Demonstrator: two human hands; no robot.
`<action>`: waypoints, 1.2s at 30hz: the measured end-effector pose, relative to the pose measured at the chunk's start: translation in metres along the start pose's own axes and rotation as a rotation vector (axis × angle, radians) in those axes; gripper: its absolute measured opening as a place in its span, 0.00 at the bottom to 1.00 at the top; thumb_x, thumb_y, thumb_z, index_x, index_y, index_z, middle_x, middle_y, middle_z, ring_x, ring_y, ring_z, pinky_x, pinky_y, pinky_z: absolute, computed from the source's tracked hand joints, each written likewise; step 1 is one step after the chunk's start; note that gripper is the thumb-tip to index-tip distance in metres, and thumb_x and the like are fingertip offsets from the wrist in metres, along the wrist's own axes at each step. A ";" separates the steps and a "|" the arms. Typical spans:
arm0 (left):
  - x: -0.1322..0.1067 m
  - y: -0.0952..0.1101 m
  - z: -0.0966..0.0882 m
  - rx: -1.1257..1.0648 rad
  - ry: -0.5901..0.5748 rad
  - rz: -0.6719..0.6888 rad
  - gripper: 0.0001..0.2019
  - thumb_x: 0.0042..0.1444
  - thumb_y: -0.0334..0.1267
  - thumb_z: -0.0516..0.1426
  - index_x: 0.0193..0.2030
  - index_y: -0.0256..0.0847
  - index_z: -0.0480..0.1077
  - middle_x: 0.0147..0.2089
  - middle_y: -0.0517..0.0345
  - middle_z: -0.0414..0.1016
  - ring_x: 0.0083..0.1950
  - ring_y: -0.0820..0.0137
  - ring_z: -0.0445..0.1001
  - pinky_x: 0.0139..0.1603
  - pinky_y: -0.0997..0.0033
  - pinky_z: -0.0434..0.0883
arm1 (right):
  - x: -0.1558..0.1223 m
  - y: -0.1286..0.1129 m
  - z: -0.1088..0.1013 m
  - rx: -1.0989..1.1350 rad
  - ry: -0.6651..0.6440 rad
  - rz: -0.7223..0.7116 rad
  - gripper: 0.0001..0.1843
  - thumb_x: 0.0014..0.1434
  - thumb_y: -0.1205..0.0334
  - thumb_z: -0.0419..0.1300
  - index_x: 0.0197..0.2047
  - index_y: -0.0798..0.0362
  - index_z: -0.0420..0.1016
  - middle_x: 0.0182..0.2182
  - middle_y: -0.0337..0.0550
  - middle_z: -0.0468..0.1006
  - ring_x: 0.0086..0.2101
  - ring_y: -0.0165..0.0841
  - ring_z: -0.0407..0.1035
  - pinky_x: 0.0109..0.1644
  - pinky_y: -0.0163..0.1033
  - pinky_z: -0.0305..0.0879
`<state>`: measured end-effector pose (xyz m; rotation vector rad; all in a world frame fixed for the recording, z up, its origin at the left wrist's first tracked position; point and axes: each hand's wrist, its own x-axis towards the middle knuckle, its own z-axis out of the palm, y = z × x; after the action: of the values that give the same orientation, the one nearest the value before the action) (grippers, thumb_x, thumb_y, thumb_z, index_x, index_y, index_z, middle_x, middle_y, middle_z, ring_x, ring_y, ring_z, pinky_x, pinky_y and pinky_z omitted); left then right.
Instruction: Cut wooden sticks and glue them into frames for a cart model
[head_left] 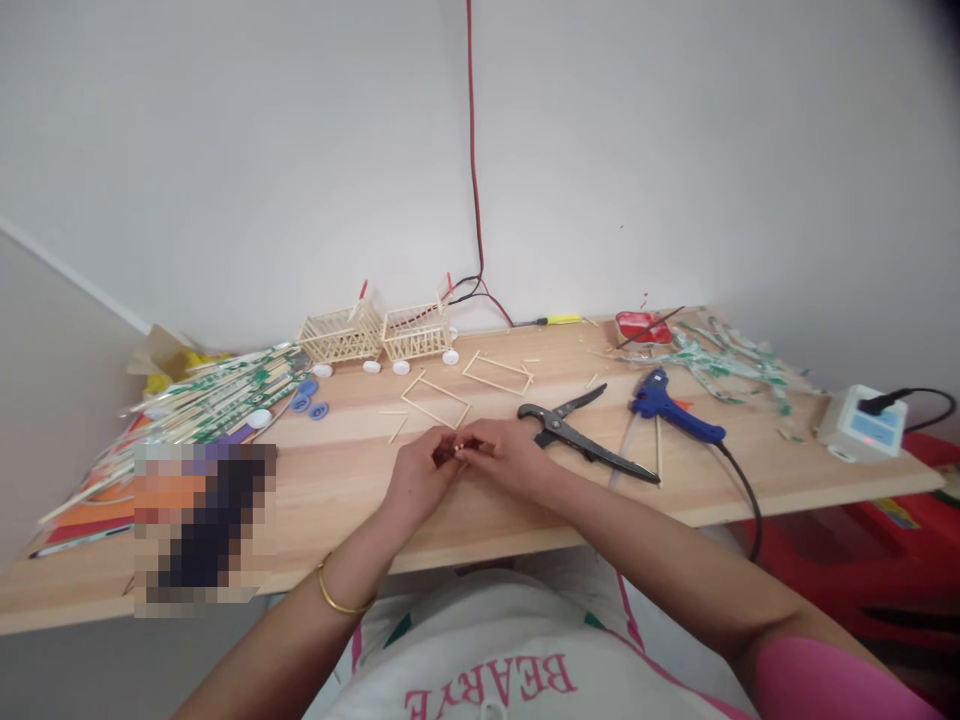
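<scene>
Close together above the front middle of the table, my left hand [420, 475] and my right hand [504, 455] are both closed in a pinch. Between their fingertips shows the pale end of a small wooden stick [459, 450]; the fingers hide most of it. Just beyond my hands lies a rectangular frame of thin sticks [439, 398], with a second stick frame [499, 374] behind it. Black scissors [574, 435] lie spread beside my right hand. Further right, a blue glue gun [675, 408] rests on its side, with a loose stick [659, 450] near it.
Two small stick carts [341, 335] with white wheels stand at the back. Wrapped sticks [225, 395] and blue wheels [301, 402] lie at left. A red container [643, 328], torn wrappers [720, 355] and a white power socket [861, 422] occupy the right. A cord runs off the front edge.
</scene>
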<state>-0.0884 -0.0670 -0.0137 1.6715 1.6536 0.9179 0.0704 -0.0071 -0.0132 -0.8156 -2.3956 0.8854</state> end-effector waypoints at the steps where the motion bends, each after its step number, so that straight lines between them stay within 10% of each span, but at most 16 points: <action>1: 0.000 0.000 -0.002 -0.019 0.018 -0.013 0.09 0.50 0.36 0.55 0.39 0.41 0.69 0.33 0.61 0.75 0.34 0.72 0.72 0.37 0.75 0.68 | 0.000 0.000 -0.002 0.003 0.000 0.018 0.06 0.59 0.62 0.55 0.40 0.53 0.71 0.35 0.39 0.76 0.36 0.30 0.69 0.41 0.35 0.59; 15: 0.004 0.000 -0.010 -0.654 0.052 -0.241 0.10 0.42 0.37 0.61 0.28 0.37 0.66 0.24 0.64 0.67 0.26 0.78 0.65 0.29 0.79 0.62 | -0.003 -0.001 -0.021 -0.530 -0.032 0.071 0.07 0.59 0.62 0.55 0.35 0.55 0.73 0.35 0.46 0.73 0.40 0.36 0.65 0.44 0.41 0.51; 23: 0.000 0.012 -0.004 -0.019 0.111 0.015 0.10 0.49 0.35 0.56 0.40 0.42 0.66 0.31 0.62 0.74 0.33 0.71 0.72 0.36 0.73 0.65 | 0.003 -0.019 -0.014 0.079 0.076 0.161 0.06 0.54 0.60 0.60 0.36 0.53 0.71 0.28 0.37 0.74 0.30 0.28 0.67 0.33 0.32 0.58; 36: -0.011 0.006 0.007 0.248 -0.028 0.003 0.13 0.48 0.26 0.52 0.41 0.41 0.63 0.37 0.55 0.76 0.38 0.65 0.74 0.38 0.68 0.68 | -0.006 -0.013 0.006 -0.142 -0.043 -0.038 0.04 0.56 0.68 0.58 0.33 0.54 0.74 0.32 0.42 0.77 0.33 0.32 0.68 0.37 0.35 0.59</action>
<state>-0.0788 -0.0774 -0.0137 1.8401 1.8054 0.7097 0.0669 -0.0216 -0.0094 -0.8081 -2.5257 0.7313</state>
